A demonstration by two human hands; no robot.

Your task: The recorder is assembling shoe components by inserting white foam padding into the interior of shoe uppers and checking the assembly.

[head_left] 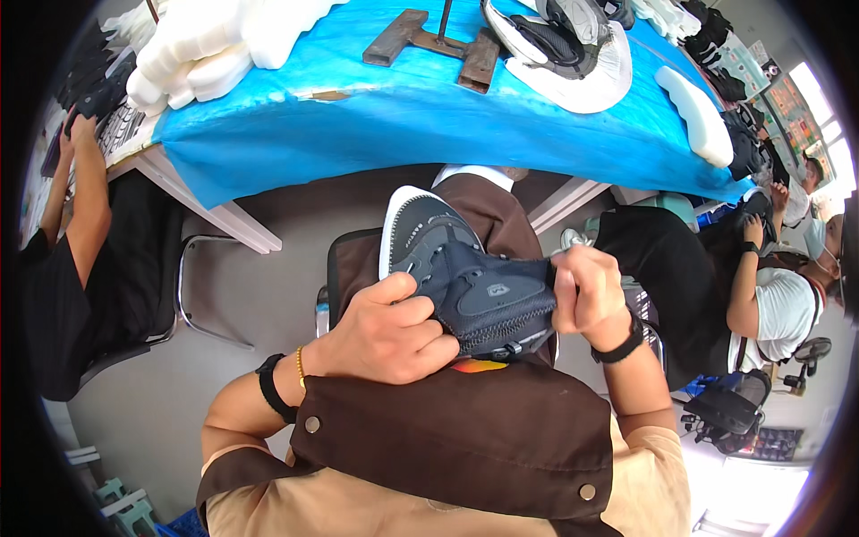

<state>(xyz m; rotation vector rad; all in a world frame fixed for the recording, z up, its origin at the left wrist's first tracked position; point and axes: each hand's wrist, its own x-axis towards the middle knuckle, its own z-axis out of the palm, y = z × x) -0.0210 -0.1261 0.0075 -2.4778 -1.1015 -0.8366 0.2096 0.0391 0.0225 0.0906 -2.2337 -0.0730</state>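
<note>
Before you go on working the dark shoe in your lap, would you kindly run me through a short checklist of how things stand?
1. Left hand grips the dark shoe at its side: ok.
2. Right hand pinches the collar edge of the upper, fingers closed on it: ok.
3. Shoe rests over the brown apron, white-edged toe pointing away toward the table: ok.
4. Orange part under the shoe's heel end: cannot tell what it is.
5. Inside of the shoe: hidden, cannot tell.
6. Blue table ahead carries white foam pieces and another shoe upper, out of the hands' way: ok.
</note>
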